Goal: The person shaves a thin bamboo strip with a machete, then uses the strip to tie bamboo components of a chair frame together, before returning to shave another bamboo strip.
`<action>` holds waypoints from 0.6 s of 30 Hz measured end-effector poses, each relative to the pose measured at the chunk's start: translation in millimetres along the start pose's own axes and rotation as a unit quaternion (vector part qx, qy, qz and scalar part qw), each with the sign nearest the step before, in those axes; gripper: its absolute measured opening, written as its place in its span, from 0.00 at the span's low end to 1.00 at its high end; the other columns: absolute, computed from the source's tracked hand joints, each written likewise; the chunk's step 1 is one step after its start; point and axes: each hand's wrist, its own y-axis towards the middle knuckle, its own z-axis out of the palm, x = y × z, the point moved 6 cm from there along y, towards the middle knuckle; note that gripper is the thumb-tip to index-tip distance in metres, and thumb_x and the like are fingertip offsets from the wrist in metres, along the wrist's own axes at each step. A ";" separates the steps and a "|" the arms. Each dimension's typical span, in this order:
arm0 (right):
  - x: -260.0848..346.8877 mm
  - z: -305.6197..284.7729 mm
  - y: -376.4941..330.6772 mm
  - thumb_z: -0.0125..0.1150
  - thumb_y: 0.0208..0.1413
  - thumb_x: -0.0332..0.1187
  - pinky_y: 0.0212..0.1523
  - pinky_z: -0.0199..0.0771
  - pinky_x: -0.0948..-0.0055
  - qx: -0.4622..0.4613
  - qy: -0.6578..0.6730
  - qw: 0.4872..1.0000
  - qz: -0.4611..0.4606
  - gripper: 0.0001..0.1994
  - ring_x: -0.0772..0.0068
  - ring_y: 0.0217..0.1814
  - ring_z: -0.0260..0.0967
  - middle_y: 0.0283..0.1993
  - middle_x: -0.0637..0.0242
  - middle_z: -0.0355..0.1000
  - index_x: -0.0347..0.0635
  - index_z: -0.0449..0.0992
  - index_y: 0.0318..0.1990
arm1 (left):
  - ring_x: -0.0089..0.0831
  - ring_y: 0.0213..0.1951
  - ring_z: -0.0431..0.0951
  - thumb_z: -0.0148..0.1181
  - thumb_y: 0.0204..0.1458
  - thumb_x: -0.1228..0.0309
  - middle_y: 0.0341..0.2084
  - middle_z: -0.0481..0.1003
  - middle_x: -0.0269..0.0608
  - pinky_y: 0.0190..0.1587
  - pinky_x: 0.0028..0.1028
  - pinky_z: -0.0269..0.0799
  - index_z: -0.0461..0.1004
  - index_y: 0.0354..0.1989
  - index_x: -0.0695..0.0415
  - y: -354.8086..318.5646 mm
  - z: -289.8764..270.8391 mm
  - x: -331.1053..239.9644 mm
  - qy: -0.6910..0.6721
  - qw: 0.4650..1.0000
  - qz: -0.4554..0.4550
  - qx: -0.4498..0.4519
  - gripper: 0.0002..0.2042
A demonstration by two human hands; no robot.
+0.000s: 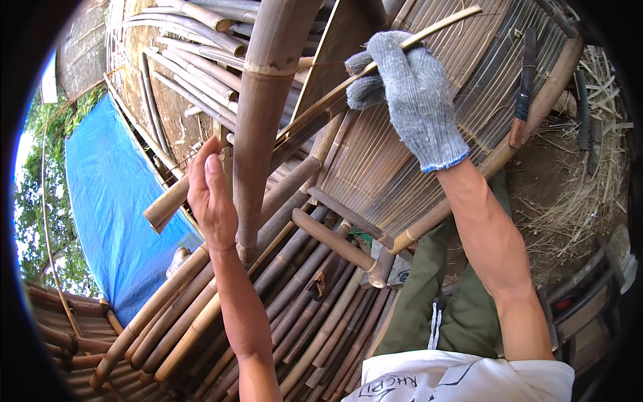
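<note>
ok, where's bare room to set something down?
Slatted top: bare between gloved right hand and dark tool, and from that hand down to the bamboo rail. Crowded: by the left hand and thick post, with poles stacked below.

Gray glove (422,100) hiding right fingers, white shirt (536,380) cropped below

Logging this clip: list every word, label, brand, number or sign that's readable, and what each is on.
White shirt: dark printed lettering beside line artwork; I'm not copying out its wording.
Gray glove on the right hand: no lettering visible.
Bamboo strip in that hand: none visible.
Thick bamboo pole by the left hand: none visible.
Blue tarp: none visible.
</note>
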 end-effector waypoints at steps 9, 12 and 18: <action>-12.7 -15.8 23.4 0.57 0.63 0.29 0.34 0.82 0.69 0.030 -0.384 0.893 -0.233 0.14 0.62 0.40 0.78 0.44 0.53 0.76 0.37 0.71 0.55 | 0.28 0.54 0.73 0.46 0.71 0.60 0.52 0.76 0.45 0.60 0.27 0.64 0.69 0.62 0.68 8.5 29.3 31.5 -0.086 0.996 -0.006 0.029 0.23; -4.7 14.3 28.5 0.51 0.71 0.39 0.20 0.76 0.76 0.031 0.107 0.986 0.122 0.13 0.71 0.22 0.77 0.33 0.58 0.77 0.36 0.72 0.42 | 0.27 0.53 0.74 0.41 0.71 0.56 0.51 0.76 0.46 0.60 0.27 0.66 0.70 0.61 0.69 23.4 33.2 33.8 -0.067 0.993 -0.016 0.091 0.26; -2.4 12.8 37.2 0.56 0.61 0.28 0.32 0.75 0.68 -0.001 -0.538 0.687 -0.488 0.16 0.65 0.32 0.72 0.38 0.54 0.77 0.28 0.72 0.54 | 0.33 0.45 0.82 0.37 0.68 0.42 0.46 0.80 0.49 0.53 0.30 0.75 0.73 0.58 0.66 60.0 52.0 51.4 -0.053 0.963 -0.152 0.217 0.35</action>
